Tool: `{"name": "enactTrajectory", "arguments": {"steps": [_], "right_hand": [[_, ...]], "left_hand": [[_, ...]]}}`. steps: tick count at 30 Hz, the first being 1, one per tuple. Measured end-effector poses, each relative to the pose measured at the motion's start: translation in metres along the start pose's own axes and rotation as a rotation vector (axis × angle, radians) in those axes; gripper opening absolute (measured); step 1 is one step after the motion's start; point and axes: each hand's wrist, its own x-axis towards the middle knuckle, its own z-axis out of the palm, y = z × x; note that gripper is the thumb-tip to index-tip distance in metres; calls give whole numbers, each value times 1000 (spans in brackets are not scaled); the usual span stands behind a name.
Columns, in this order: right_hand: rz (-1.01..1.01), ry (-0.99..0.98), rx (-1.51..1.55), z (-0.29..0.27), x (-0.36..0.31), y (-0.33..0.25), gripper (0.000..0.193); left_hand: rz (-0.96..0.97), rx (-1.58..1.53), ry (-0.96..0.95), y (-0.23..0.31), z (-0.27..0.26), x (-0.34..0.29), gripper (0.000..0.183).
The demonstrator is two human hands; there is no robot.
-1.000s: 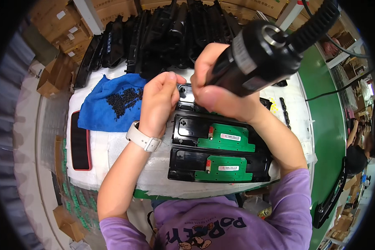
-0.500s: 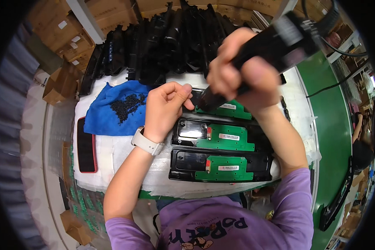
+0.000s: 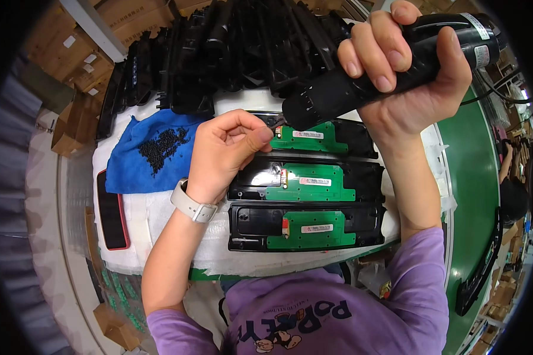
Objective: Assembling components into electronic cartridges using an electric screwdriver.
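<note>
My right hand (image 3: 405, 71) is wrapped round a black electric screwdriver (image 3: 331, 97), tilted so its nose points down and left. My left hand (image 3: 231, 145) is closed in a pinch close to the screwdriver's tip; whatever is between its thumb and finger is too small to make out. Under the tool lies the farthest of three black plastic panels, each with a green circuit board. The far board (image 3: 314, 136) is partly covered by my hands and the tool. Nearer to me are the middle board (image 3: 328, 192) and the near board (image 3: 331, 238).
Left of my left hand, a blue cloth (image 3: 124, 168) holds a pile of small black screws (image 3: 160, 151). A phone with a red edge (image 3: 112, 216) lies beside it. Many long black plastic housings (image 3: 231, 53) are stacked behind. Cardboard boxes (image 3: 77, 118) stand at the left.
The screwdriver has swung to a flatter tilt, its tip moving left toward my left fingers. My view has shifted slightly, and my left hand keeps its pinch.
</note>
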Motion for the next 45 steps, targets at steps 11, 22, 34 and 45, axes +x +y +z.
{"name": "enactTrajectory", "arguments": {"steps": [11, 22, 34, 45], "right_hand": [[120, -66, -92, -11, -1, -13, 37], [383, -141, -501, 5, -29, 7, 37], [298, -136, -535, 14, -34, 22, 26], [297, -123, -570, 12, -28, 14, 27]], "left_hand": [[31, 21, 21, 2, 9, -5, 12], [-16, -681, 231, 0, 3, -9, 10], [-99, -455, 181, -9, 17, -7, 14], [-113, -153, 169, 0, 24, -11, 21]]}}
